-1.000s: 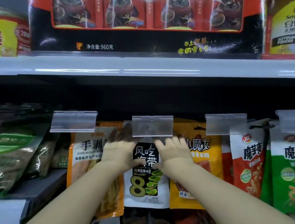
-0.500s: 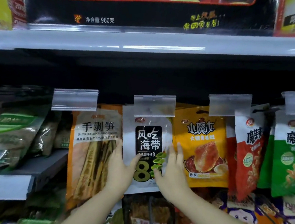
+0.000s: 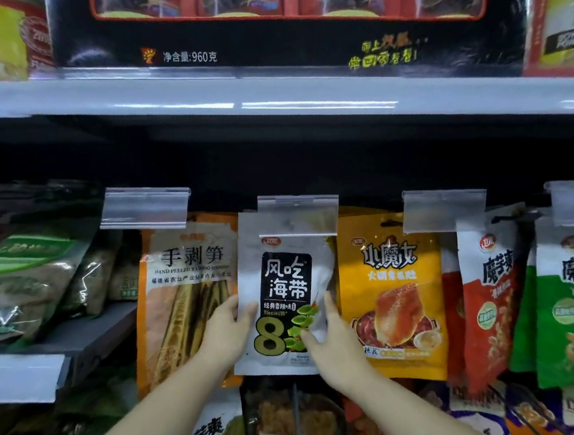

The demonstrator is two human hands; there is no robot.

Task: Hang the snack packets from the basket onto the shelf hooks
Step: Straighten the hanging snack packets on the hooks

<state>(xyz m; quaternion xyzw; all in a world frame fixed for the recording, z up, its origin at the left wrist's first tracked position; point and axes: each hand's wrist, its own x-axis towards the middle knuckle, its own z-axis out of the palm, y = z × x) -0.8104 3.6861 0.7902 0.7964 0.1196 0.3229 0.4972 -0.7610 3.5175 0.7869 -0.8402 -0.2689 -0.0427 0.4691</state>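
Shop shelf overhead. We pinch the white packet with left hand and right hand; seems light, crinkly, slippery, best held at side edges.

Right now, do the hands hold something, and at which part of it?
Yes. Both hands hold the white seaweed packet at its lower part: the left hand on its left edge, the right hand on its right edge.

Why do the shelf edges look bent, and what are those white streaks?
Head view: the wide-angle lens bows the shelf edge; the white streaks on it are glare from overhead lights. The white seaweed packet, held by the left hand and right hand, reads sharp; packets towards the frame's edges blur.
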